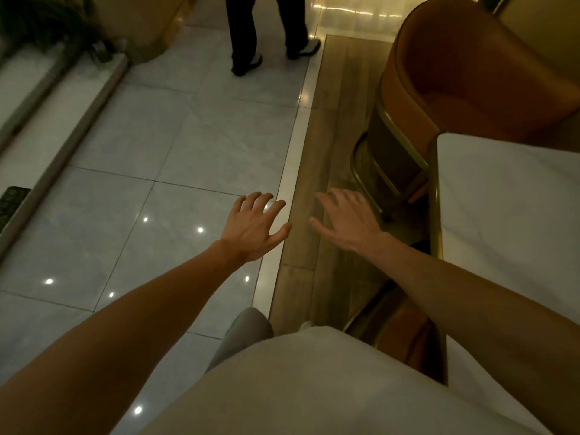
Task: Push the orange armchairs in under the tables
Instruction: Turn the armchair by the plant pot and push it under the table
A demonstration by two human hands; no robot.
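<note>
Both hands, left hand (254, 226) and right hand (346, 222), hover spread wide and empty, the far armchair (464, 76) seemingly needing pushing under the table (508, 215).

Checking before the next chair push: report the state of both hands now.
Left hand: open, fingers spread, holding nothing, over the tiled floor.
Right hand: open, holding nothing, short of the orange armchair.
</note>
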